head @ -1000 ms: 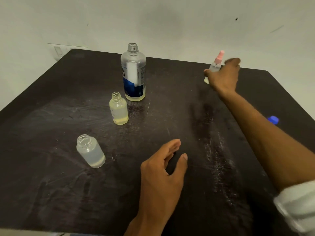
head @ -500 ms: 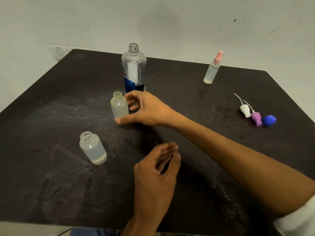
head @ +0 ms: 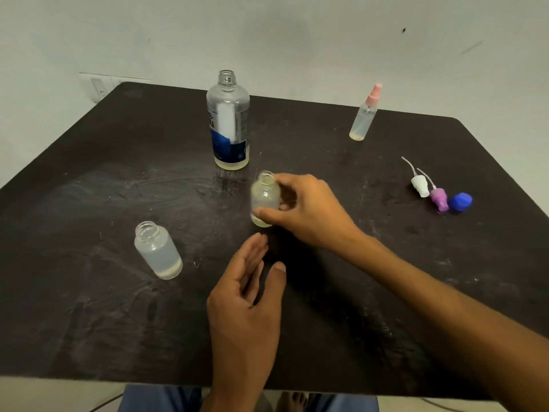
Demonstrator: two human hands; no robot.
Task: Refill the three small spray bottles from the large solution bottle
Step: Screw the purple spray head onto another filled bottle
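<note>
On the table (head: 89, 203), right hand (head: 309, 212) partly hiding small bottle (head: 264, 197), label unreadable

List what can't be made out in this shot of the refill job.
- Small bottle in the right hand, head view: its right side and whether its base touches the table are hidden by the fingers.
- Large solution bottle: label text too small and turned away to read.
- White spray head and purple spray head: too small to tell which bottle each fits.
- Left hand: palm faces away; wrist cut off by the bottom edge.
</note>
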